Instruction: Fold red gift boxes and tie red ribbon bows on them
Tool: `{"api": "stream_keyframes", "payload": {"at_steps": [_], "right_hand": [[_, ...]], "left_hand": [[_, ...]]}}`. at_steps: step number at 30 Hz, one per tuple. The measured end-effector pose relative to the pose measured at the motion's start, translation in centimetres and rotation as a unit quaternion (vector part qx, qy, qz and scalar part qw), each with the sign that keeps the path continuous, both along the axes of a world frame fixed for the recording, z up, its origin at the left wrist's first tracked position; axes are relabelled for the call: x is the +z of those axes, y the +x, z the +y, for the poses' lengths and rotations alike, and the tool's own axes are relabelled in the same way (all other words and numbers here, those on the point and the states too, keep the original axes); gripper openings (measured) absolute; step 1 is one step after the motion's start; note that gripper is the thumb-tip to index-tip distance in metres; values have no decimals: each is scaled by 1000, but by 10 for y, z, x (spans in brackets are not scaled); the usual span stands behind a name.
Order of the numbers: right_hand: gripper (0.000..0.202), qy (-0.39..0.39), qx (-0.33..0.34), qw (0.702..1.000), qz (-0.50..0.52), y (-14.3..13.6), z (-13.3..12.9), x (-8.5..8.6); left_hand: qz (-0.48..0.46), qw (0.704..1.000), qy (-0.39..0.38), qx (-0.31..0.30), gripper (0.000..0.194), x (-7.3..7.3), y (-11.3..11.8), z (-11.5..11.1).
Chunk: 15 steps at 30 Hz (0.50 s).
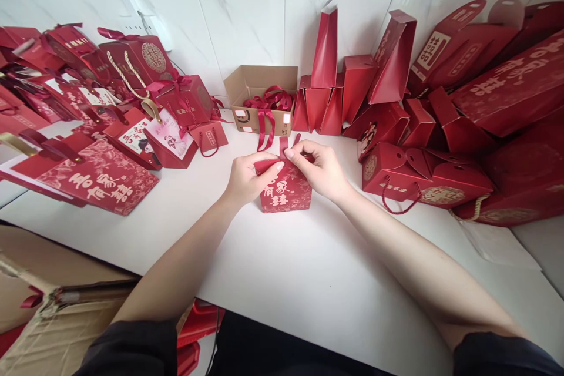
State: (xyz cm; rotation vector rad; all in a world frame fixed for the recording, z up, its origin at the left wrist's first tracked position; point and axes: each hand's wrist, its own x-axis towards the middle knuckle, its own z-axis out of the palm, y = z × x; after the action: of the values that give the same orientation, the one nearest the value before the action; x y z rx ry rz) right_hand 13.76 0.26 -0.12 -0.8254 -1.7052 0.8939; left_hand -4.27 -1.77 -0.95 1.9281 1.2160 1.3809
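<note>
Clearly, a small red box (297,189) with pale characters is held upright on the white table (273,288), in the middle, directly before the person. By the left hand (247,179), the upper left part of this box is gripped: the thumb is pressed on the front face, and the other fingers are bent behind the edge. By the right hand (325,171), a dark red ribbon (284,145) is pinched at the top of the box, with the thumb and the forefinger brought together (whether the box edge is also caught between them cannot be told). Just behind, an open cardboard box (279,120) is placed near the wall (247,12); more ribbons (277,96) are contained in it, and one loop is hung over its front. At the left, a floral red bag (103,179) is seen among many finished-looking boxes and bags. At the right, a long box (434,179) with a cord handle is set before stacked red cartons (325,50). At the lower left, a large brown carton (53,335) is partly shown.
</note>
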Motion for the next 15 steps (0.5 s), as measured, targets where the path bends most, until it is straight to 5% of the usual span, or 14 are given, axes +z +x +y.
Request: {"api": "stream_keyframes", "payload": {"at_steps": [15], "right_hand": [[18, 33, 40, 998, -26, 2, 6, -12]], "left_hand": [[-7, 998, 12, 56, 15, -2, -3, 5]]}}
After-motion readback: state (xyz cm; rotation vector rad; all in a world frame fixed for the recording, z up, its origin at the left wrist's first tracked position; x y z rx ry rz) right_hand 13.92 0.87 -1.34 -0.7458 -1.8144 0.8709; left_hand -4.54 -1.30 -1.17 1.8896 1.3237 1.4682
